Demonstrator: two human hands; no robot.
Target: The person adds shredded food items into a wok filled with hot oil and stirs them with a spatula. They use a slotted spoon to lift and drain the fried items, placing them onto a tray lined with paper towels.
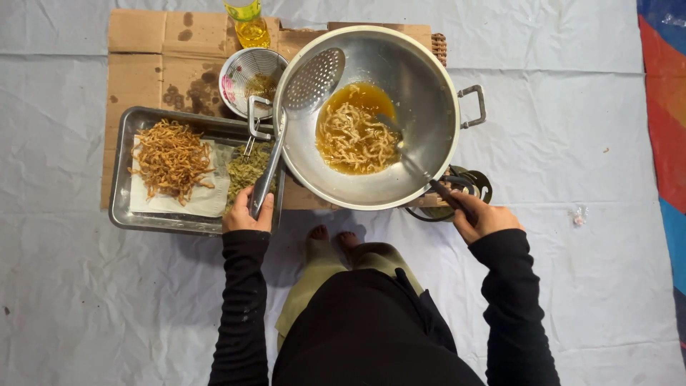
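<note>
Frying step under way: left hand (247,213) closed round long handle of perforated steel skimmer (313,77), its bowl resting on rim of big steel wok (429,86); right hand (480,216) grips dark-handled stirrer (407,154) w/ tip in pale strips in oil (354,136). Next calls for steady scoop, oil's hot

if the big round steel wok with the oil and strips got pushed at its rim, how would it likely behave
The big round steel wok would probably rock or tip: its rounded bowl sits high on a small burner. The pool of amber oil with pale strips would likely slosh sideways. It seems heavy for its size, and its shiny wall may be slippery.
</note>
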